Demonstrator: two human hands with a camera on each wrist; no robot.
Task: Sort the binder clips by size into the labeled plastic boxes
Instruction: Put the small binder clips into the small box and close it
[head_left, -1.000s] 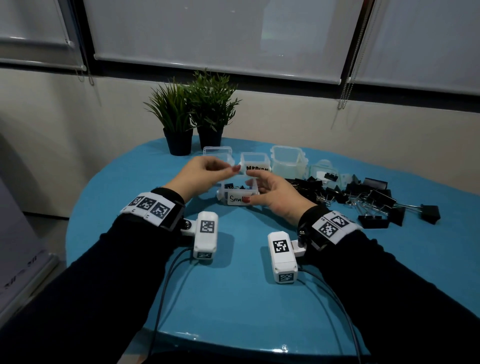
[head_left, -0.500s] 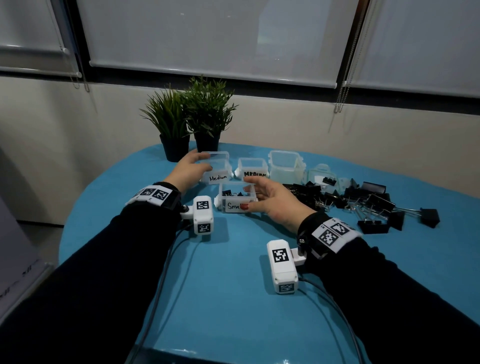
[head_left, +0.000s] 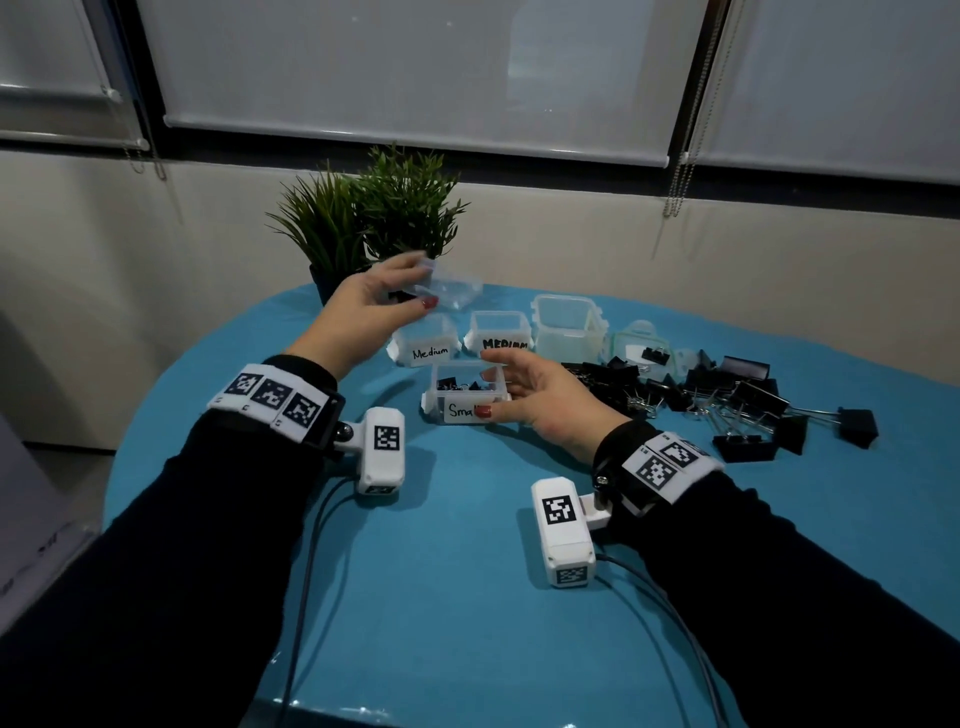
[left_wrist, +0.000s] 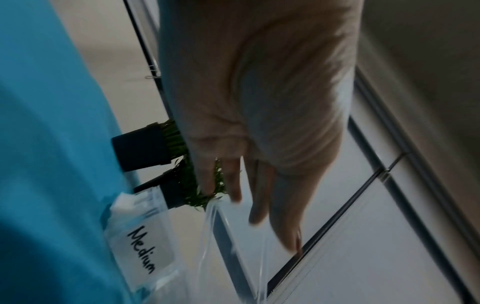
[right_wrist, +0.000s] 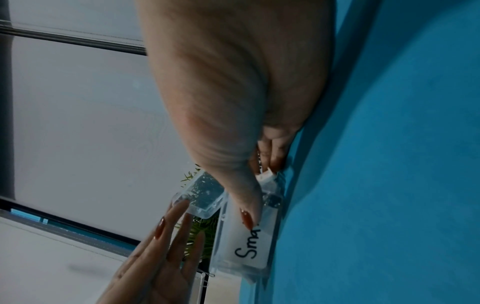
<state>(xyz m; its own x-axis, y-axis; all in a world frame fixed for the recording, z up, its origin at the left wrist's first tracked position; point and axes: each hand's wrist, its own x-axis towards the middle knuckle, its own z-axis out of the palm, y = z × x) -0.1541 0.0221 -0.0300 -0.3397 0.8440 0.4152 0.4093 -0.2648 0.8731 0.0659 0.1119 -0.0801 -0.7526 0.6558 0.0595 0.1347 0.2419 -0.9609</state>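
Observation:
On the blue table (head_left: 467, 571) stands the clear "Small" box (head_left: 457, 400), open, with small black clips inside. My right hand (head_left: 488, 393) grips it, thumb on the label and fingers at its far right side; the right wrist view shows the same box (right_wrist: 246, 246). My left hand (head_left: 423, 280) pinches a clear lid (head_left: 452, 291) in the air above the left "Medium" box (head_left: 426, 345). The left wrist view shows this lid (left_wrist: 233, 236) beyond my fingertips (left_wrist: 288, 240). A second "Medium" box (head_left: 501, 335) and a taller unlabelled box (head_left: 569, 325) stand to the right.
A pile of black binder clips (head_left: 727, 395) of mixed sizes spreads over the table's right side, among loose clear lids (head_left: 641, 351). Two potted plants (head_left: 374, 223) stand behind the boxes, just past my left hand. The wall is close behind.
My left hand left the Small box, reached to the left Medium box and has lifted a clear lid up from it. My right hand stayed on the Small box.

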